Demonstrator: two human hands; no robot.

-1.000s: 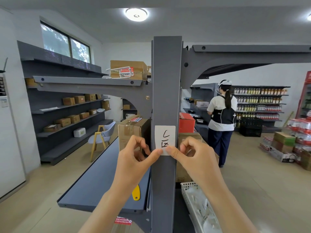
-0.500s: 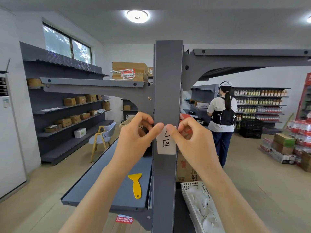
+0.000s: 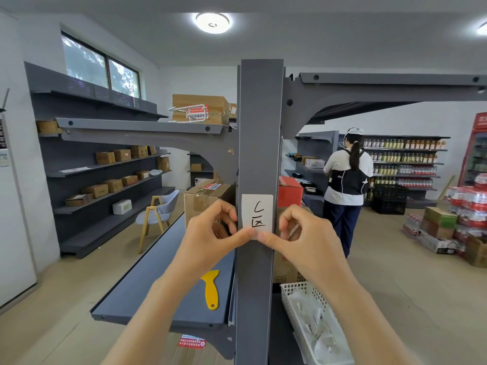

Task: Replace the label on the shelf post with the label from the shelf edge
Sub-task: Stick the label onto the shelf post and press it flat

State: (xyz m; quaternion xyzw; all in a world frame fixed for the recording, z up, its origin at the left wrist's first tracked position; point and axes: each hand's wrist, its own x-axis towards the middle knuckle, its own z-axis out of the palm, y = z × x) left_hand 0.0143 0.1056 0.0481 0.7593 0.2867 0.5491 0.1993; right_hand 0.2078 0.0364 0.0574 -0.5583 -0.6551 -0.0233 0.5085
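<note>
A white paper label (image 3: pixel 257 213) with black handwriting lies flat on the front of the grey shelf post (image 3: pixel 259 127), at about chest height. My left hand (image 3: pixel 210 238) and my right hand (image 3: pixel 303 241) meet at the label's bottom edge. Both index fingertips press on that edge, and the other fingers are curled. Neither hand holds anything. The label's bottom strip is hidden under the fingertips.
A yellow plastic scraper (image 3: pixel 210 289) lies on the grey shelf (image 3: pixel 147 293) left of the post. A white mesh basket (image 3: pixel 303 312) with paper scraps sits at the lower right. Cardboard boxes (image 3: pixel 203 201) stand behind the post. A person (image 3: pixel 347 180) stands at the far shelves.
Both hands went up from the label's bottom to its top edge, then came back down to the bottom edge. The label stays on the post.
</note>
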